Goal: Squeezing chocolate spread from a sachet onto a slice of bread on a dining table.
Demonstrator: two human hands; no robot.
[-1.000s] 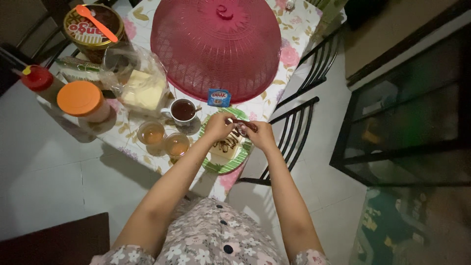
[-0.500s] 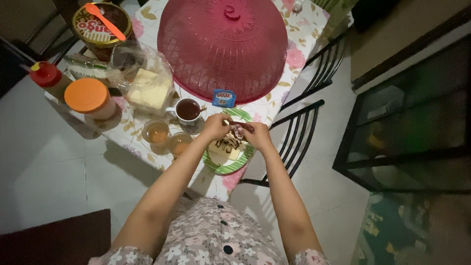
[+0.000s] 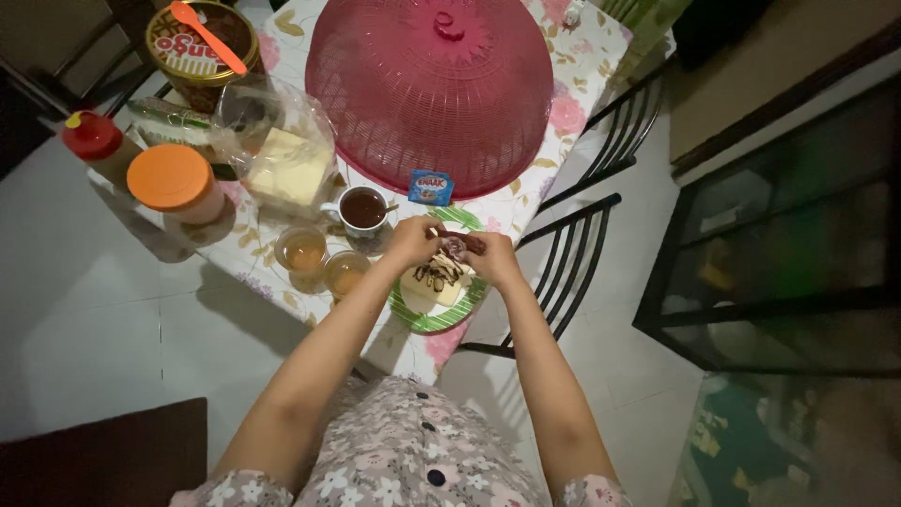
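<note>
Left hand, right hand pinch small sachet — above green plate.

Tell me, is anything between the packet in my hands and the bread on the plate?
Nothing visible. Both hands, left and right, hold the small packet right over the bread on the green plate.

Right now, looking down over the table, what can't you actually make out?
- Small sachet, head view: pinched between left hand and right hand; fingers hide most of it.
- Whatever sits under the red mesh food cover: hidden by the mesh.
- Bread on the green plate: partly behind the hands.
- Red-capped bottle: dim, its contents are unclear.
</note>
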